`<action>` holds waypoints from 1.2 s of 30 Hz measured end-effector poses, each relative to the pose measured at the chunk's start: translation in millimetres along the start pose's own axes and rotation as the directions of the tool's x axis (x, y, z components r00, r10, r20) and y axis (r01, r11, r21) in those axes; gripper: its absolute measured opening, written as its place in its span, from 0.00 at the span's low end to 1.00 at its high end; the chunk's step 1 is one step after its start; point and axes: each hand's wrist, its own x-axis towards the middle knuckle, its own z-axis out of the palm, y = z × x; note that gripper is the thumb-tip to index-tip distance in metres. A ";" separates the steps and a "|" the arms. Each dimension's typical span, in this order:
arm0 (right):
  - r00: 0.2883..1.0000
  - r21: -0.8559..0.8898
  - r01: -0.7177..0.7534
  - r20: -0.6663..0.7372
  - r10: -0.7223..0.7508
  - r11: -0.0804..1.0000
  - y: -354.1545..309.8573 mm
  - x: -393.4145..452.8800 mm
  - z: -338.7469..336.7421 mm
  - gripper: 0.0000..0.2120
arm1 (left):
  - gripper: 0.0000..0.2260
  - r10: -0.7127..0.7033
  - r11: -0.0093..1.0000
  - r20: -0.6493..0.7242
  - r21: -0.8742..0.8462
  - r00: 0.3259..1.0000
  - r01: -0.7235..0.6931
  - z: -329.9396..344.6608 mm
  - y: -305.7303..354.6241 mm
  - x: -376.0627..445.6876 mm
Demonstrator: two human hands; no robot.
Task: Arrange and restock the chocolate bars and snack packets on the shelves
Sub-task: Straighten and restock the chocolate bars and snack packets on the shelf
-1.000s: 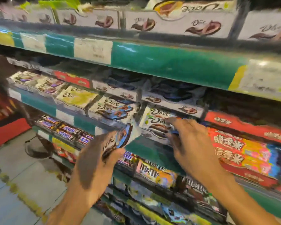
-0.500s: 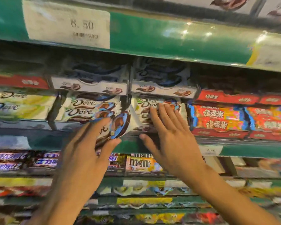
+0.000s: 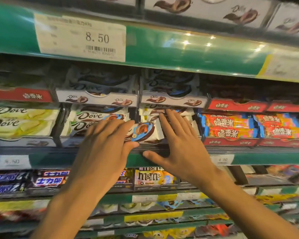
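Pinching Dove bar (image 3: pixel 143 131), L hand (image 3: pixel 104 145); R hand (image 3: pixel 178 144) fingers straight, seemingly touching stacked bars (image 3: pixel 152 114).

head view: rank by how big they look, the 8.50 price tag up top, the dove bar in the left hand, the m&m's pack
1. 8.50 price tag, largest, though nearest the camera.
2. and 3. m&m's pack and Dove bar in the left hand: look alike; bar partly hidden, so unranked.
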 end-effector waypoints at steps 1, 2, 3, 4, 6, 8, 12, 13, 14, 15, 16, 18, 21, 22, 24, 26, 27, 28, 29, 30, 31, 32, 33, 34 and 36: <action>1.000 -0.012 0.003 0.007 -0.003 1.000 2.0 2.1 0.7 0.50 | 0.24 0.007 1.000 0.007 0.009 1.000 -0.007 1.6 -1.4 1.9; 1.000 -0.021 0.005 0.015 -0.004 1.000 3.6 5.1 -0.1 0.51 | 0.24 0.018 1.000 0.005 0.016 1.000 -0.018 3.4 -2.8 2.9; 1.000 -0.027 0.006 0.027 -0.005 1.000 4.8 8.7 -1.4 0.53 | 0.24 0.029 0.999 -0.001 0.020 1.000 -0.029 4.8 -3.9 3.3; 0.999 -0.033 0.009 0.042 -0.007 0.999 6.1 12.6 -3.1 0.55 | 0.23 0.036 0.999 -0.005 0.019 0.999 -0.036 5.5 -4.7 3.4; 0.997 -0.045 0.020 0.075 -0.016 0.999 8.8 19.8 -7.0 0.58 | 0.23 0.037 0.999 -0.003 0.008 0.999 -0.037 5.2 -5.0 3.9; 0.995 -0.046 0.029 0.100 -0.025 0.999 11.0 25.3 -10.5 0.60 | 0.23 0.039 0.999 -0.004 -0.001 0.999 -0.039 5.6 -4.9 4.7; 0.992 -0.019 0.042 0.121 -0.040 0.999 12.1 27.5 -14.1 0.62 | 0.23 0.049 0.999 -0.021 0.000 0.999 -0.049 8.0 -3.3 6.2; 0.991 -0.006 0.054 0.124 -0.053 0.999 12.9 25.8 -14.4 0.62 | 0.23 0.049 0.999 -0.019 -0.004 0.999 -0.049 8.1 -2.2 6.7; 0.990 0.017 0.071 0.121 -0.073 0.997 13.9 22.9 -15.0 0.62 | 0.23 0.052 0.999 -0.017 -0.008 0.998 -0.053 8.1 -1.1 7.4; 0.989 0.051 0.096 0.110 -0.101 0.994 14.9 18.8 -15.9 0.60 | 0.23 0.061 0.998 -0.015 -0.006 0.998 -0.061 8.7 0.6 8.4; 0.987 0.101 0.124 0.090 -0.133 0.987 15.9 14.3 -17.3 0.58 | 0.23 0.074 0.997 -0.018 0.001 0.997 -0.074 9.8 2.4 9.5; 0.983 0.230 0.167 0.042 -0.181 0.959 17.6 5.3 -22.6 0.50 | 0.23 0.091 0.996 -0.030 0.011 0.995 -0.091 12.2 7.2 12.4; 0.974 0.276 0.220 -0.017 -0.224 0.936 22.6 2.5 -29.6 0.37 | 0.25 0.099 0.994 -0.036 -0.038 0.994 -0.101 15.2 15.4 16.7; 0.968 0.240 0.251 -0.049 -0.246 0.938 25.2 4.6 -30.1 0.33 | 0.25 0.107 0.992 -0.037 -0.059 0.994 -0.109 15.9 18.0 17.9; 0.954 0.182 0.298 -0.098 -0.284 0.937 30.4 8.9 -30.5 0.27 | 0.25 0.131 0.987 -0.044 -0.089 0.990 -0.135 16.2 24.7 19.2; 0.943 0.171 0.327 -0.119 -0.310 0.929 36.7 10.9 -28.7 0.25 | 0.25 0.142 0.981 -0.062 -0.127 0.988 -0.149 15.7 31.1 20.0; 0.942 0.176 0.332 -0.121 -0.314 0.927 40.1 10.3 -27.7 0.25 | 0.25 0.131 0.978 -0.069 -0.154 0.989 -0.140 15.8 32.7 20.2; 0.944 0.184 0.325 -0.123 -0.306 0.928 44.3 8.9 -26.3 0.24 | 0.25 0.118 0.975 -0.079 -0.179 0.990 -0.130 17.1 32.2 19.6; 0.949 0.191 0.306 -0.134 -0.284 0.933 48.7 6.9 -25.2 0.24 | 0.26 0.108 0.973 -0.096 -0.194 0.990 -0.125 19.0 30.2 18.8; 0.957 0.199 0.274 -0.153 -0.246 0.941 53.3 4.8 -24.0 0.23 | 0.27 0.095 0.973 -0.107 -0.201 0.990 -0.115 20.9 27.0 17.4; 0.965 0.206 0.230 -0.174 -0.196 0.951 57.3 2.5 -23.0 0.22 | 0.26 0.077 0.974 -0.108 -0.204 0.991 -0.098 22.8 23.7 15.8; 0.972 0.215 0.182 -0.187 -0.142 0.960 60.4 0.9 -21.8 0.21 | 0.25 0.058 0.977 -0.111 -0.200 0.992 -0.080 25.3 19.8 14.4; 0.977 0.221 0.139 -0.189 -0.097 0.965 62.0 0.1 -20.5 0.20 | 0.22 0.042 0.980 -0.115 -0.188 0.992 -0.063 28.5 16.2 13.3; 0.979 0.217 0.109 -0.190 -0.068 0.970 61.7 -0.2 -18.7 0.18 | 0.19 0.027 0.984 -0.118 -0.172 0.993 -0.047 31.2 13.8 12.5; 0.971 0.168 0.078 -0.236 -0.037 0.983 55.6 0.6 -13.5 0.14 | 0.15 0.002 0.989 -0.129 -0.147 0.992 -0.021 36.4 12.1 11.3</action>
